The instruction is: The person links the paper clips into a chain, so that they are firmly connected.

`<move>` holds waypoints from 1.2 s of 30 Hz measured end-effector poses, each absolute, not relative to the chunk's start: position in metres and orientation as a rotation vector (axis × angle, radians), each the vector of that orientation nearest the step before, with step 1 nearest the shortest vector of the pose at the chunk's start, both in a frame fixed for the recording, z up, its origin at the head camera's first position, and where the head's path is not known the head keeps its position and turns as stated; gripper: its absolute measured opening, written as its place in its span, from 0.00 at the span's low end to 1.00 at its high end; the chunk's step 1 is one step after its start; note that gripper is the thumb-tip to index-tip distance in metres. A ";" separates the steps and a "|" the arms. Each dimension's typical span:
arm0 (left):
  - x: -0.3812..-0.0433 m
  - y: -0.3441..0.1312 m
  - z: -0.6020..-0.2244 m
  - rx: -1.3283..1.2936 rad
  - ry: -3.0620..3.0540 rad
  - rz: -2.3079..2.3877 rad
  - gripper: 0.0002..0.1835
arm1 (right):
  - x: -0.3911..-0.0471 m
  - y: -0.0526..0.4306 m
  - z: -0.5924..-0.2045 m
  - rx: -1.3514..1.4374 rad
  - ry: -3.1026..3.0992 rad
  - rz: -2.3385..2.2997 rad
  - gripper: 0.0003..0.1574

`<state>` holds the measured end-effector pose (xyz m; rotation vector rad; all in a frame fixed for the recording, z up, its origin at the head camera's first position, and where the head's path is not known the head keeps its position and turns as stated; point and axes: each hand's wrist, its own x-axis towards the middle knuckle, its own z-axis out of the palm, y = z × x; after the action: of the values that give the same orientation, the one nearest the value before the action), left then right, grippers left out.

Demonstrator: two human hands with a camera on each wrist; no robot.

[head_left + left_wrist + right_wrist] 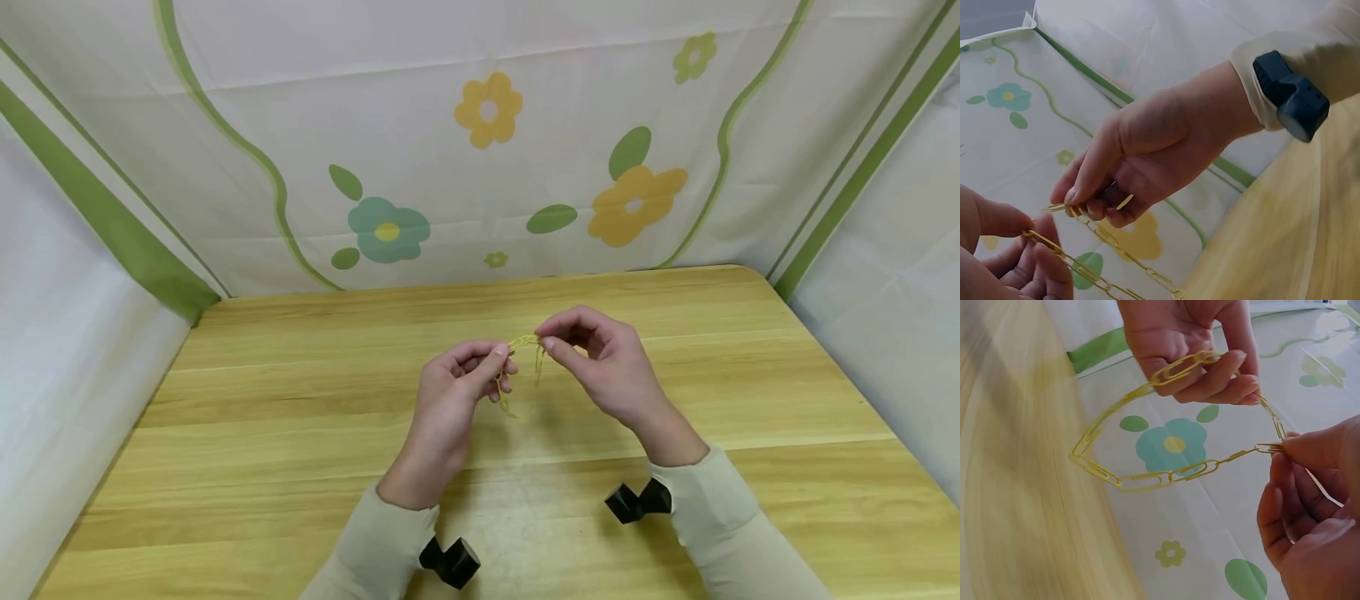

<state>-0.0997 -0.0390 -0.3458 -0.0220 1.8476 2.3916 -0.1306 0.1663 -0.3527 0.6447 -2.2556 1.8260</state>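
Observation:
A chain of linked yellow paper clips (1105,475) hangs between both hands above the wooden table. My left hand (450,400) pinches one part of it between thumb and fingers, with more clips draped over the fingers. To its right, my right hand (611,367) pinches another part with thumb and forefinger. A short stretch runs between the two pinches, and the rest hangs below. From the right wrist view the chain looks like a loop that passes through both hands. Whether its ends are joined is hidden by the fingertips.
Beneath the hands lies a wood-grain table (247,450). A white curtain (420,108) with printed flowers and green lines stands behind it, and plain white cloth hangs at both sides. Each sleeve carries a black wrist camera (457,563).

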 end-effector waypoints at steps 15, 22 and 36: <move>-0.113 -0.066 -0.344 0.309 2.361 1.846 0.06 | -0.132 0.177 -0.357 0.583 -2.405 1.923 0.11; -0.142 -0.061 -0.378 0.255 2.340 1.625 0.05 | -0.157 0.181 -0.387 0.440 -2.694 1.830 0.11; -0.201 -0.048 -0.409 0.266 2.761 1.264 0.03 | -0.208 0.170 -0.424 0.216 -2.894 1.353 0.09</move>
<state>-0.2008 -0.0479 -0.4092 0.2656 2.7608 1.2644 -0.2078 0.1696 -0.4236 0.2161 -2.8937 1.3526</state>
